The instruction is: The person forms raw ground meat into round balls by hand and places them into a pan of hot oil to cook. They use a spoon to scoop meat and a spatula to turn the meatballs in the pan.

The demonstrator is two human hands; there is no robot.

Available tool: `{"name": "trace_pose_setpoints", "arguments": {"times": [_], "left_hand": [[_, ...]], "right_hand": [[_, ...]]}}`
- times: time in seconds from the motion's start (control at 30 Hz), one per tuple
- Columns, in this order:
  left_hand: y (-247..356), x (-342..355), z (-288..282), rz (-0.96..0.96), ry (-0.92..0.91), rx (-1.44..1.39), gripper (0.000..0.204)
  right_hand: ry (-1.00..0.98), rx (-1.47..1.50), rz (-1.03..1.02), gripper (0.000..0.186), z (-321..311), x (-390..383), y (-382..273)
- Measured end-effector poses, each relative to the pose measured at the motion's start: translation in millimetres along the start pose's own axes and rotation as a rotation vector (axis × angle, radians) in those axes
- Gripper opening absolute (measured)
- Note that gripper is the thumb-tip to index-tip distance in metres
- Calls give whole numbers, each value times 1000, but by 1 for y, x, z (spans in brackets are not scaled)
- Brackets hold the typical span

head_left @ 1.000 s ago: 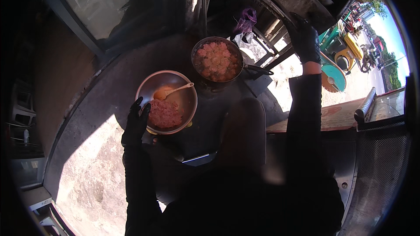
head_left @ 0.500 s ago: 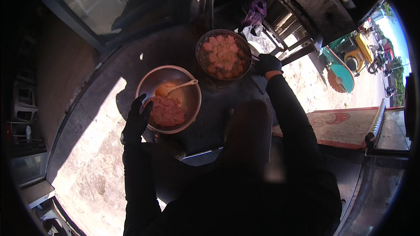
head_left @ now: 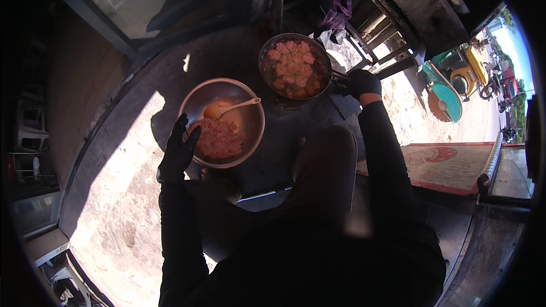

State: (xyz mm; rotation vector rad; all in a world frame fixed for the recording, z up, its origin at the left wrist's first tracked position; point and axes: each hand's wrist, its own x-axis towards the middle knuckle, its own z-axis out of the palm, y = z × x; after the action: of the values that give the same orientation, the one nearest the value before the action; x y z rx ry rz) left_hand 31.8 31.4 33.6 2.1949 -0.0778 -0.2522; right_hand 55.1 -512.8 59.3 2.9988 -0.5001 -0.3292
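The worktop (head_left: 142,153) is a dark round slab, half in sun and half in shade, filling the left and centre of the view. A window (head_left: 142,0) stands at its far left. A red mat (head_left: 449,165) lies on the ground to the right, and small vehicles (head_left: 455,79) stand far right in sunlight.

The bowl (head_left: 250,131) is metal and sits near the centre of the worktop. It holds a mass of pink minced mix (head_left: 219,139) on its near-left side. A spoon (head_left: 227,109) lies in the bowl, its head at the far-left side and its handle pointing right toward the rim.

The pan (head_left: 267,71) is dark and round and sits far right of the bowl, just apart from it. It is filled with rounded orange-pink pieces (head_left: 293,68) packed closely together. A purple bag (head_left: 338,14) lies beyond the pan.

The left hand (head_left: 179,150), in a black glove, rests at the near-left rim of the bowl. Its fingers are spread and extended, touching the rim. The grip is loose and closes on nothing.

The right hand (head_left: 364,82), also in a black glove, is at the right edge of the pan. Its grip is closed around the pan handle (head_left: 340,78).
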Motion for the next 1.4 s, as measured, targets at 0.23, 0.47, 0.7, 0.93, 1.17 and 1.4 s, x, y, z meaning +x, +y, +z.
{"name": "trace_pose_setpoints", "arguments": {"times": [0.23,0.47,0.7,0.93,1.17,1.4], "left_hand": [[4,-6,-3,-30,-4,-9,68],[-1,-7,-6,-23,-1,-26,68],[3,-8,-6,-29,-15,-35,68],[3,-9,-8,-42,-14,-40,68],[2,-11,-8,-53,-24,-33,69],[0,-10,-9,-32,-15,-7,67]], "right_hand": [[-132,-33,76,41,15,4,-19],[-114,-18,42,38,27,7,-10],[-210,94,-43,37,36,22,10],[-410,274,-132,48,30,37,33],[-534,543,-107,43,25,50,47],[-629,974,142,39,44,31,39]]}}
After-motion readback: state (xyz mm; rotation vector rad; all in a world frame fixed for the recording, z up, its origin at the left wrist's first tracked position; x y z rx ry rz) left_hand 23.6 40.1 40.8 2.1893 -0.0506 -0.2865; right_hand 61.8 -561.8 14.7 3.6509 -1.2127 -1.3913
